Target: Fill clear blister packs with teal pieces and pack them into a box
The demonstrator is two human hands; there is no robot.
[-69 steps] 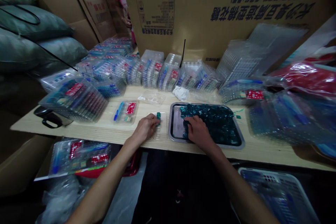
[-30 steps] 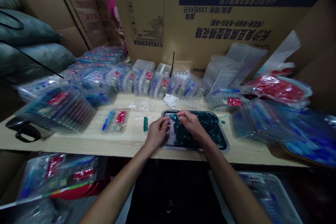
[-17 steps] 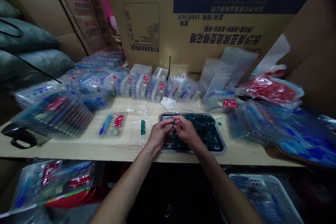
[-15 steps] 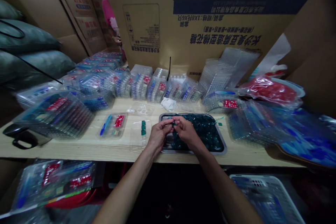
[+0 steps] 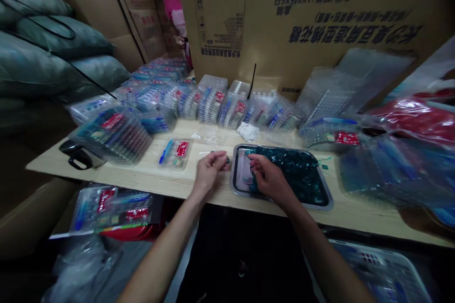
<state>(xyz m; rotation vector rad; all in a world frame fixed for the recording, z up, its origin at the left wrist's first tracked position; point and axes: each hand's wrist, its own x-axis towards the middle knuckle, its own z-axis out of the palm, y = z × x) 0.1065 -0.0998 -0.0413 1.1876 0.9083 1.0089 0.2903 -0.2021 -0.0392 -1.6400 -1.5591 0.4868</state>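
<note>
A metal tray (image 5: 237,175) near the table's front edge holds a heap of small teal wrapped pieces (image 5: 298,173). My right hand (image 5: 268,177) rests in the tray's left part, fingers curled on the teal pieces. My left hand (image 5: 209,170) is just left of the tray over a clear plastic blister pack (image 5: 209,154), fingers pinched on a small teal piece. A filled blister pack (image 5: 174,153) with a blue pen and a red label lies further left.
Stacks of filled clear packs (image 5: 117,132) cover the table's left and back. Empty clear trays (image 5: 327,90) lean at the back right. Large cardboard boxes (image 5: 320,19) stand behind. A black tape dispenser (image 5: 76,156) sits at the left edge. A basket (image 5: 384,270) is below right.
My hands, together over the tray before, have parted. The left one has moved left to the clear pack with a teal piece. The right one has dropped into the tray.
</note>
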